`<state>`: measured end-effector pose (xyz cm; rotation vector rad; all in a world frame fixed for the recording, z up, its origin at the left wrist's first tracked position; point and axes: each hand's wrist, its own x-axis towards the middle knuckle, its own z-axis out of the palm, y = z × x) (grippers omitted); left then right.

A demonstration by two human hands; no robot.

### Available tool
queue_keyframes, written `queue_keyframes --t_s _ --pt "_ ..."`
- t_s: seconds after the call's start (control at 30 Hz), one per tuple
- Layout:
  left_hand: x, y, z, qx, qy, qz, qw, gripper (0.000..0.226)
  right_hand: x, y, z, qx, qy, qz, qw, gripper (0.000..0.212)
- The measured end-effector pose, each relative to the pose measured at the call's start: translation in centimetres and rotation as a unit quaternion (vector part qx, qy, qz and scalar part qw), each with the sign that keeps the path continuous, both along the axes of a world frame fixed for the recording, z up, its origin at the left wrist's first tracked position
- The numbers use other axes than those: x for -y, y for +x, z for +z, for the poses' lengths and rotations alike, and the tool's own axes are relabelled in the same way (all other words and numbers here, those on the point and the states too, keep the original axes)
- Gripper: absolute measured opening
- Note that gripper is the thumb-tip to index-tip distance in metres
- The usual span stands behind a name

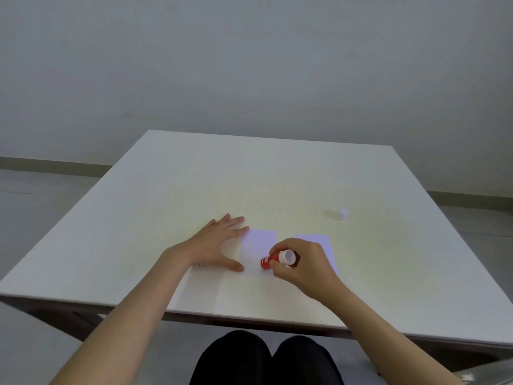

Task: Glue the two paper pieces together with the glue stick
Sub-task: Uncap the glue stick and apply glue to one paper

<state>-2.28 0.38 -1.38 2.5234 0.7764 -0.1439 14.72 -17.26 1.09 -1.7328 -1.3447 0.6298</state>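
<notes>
left paper: pale lilac-white rectangular paper piece [258, 245], flat on the table, centre of frame, slightly below middle
right paper: second pale lilac-white rectangular paper piece [319, 241], flat, just right of the first, narrow gap between them, lower part hidden
glue stick: red plastic glue stick with white twist base [277, 259], tilted, red end down on the left paper's lower right corner, white base up-right
cap: small white cap [343, 213], right of centre, well apart from the papers
</notes>
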Motion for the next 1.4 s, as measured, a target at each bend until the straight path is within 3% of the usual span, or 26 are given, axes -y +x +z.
queue_keyframes --t_s 0.23,0.4,0.53,0.73,0.97,1.17,1.33,1.4 --pt "-0.1 0.0 -0.2 0.000 -0.002 -0.002 1.000 0.098 -0.8 2.0 0.7 -0.040 0.010 -0.085 0.996 0.005" --pt "0.0 0.0 -0.2 0.005 0.000 0.000 1.000 0.097 0.3 1.5 0.8 -0.032 -0.009 -0.018 0.999 0.006" --pt "0.2 0.1 0.2 -0.006 0.005 -0.001 1.000 0.096 -1.4 1.5 1.7 -0.036 0.021 -0.060 0.997 0.005" --pt "0.5 0.1 0.6 -0.009 0.003 -0.002 1.000 0.096 -3.3 -0.9 0.9 -0.050 -0.002 0.004 0.999 0.013" --pt "0.5 0.1 0.6 -0.010 0.015 -0.008 1.000 0.094 -5.8 0.2 1.3 -0.018 0.015 -0.052 0.998 0.010" --pt "0.3 -0.1 0.1 0.005 0.004 -0.002 1.000 0.096 -4.5 -0.1 0.6 0.006 0.011 0.029 1.000 0.006" --pt "0.2 0.0 0.3 -0.004 0.010 -0.005 1.000 0.096 -4.6 2.0 0.7 -0.017 0.011 -0.083 0.996 0.010" --pt "0.3 0.0 0.3 -0.001 0.007 -0.002 1.000 0.096 -4.1 2.1 0.8 -0.030 0.014 -0.085 0.996 0.007"
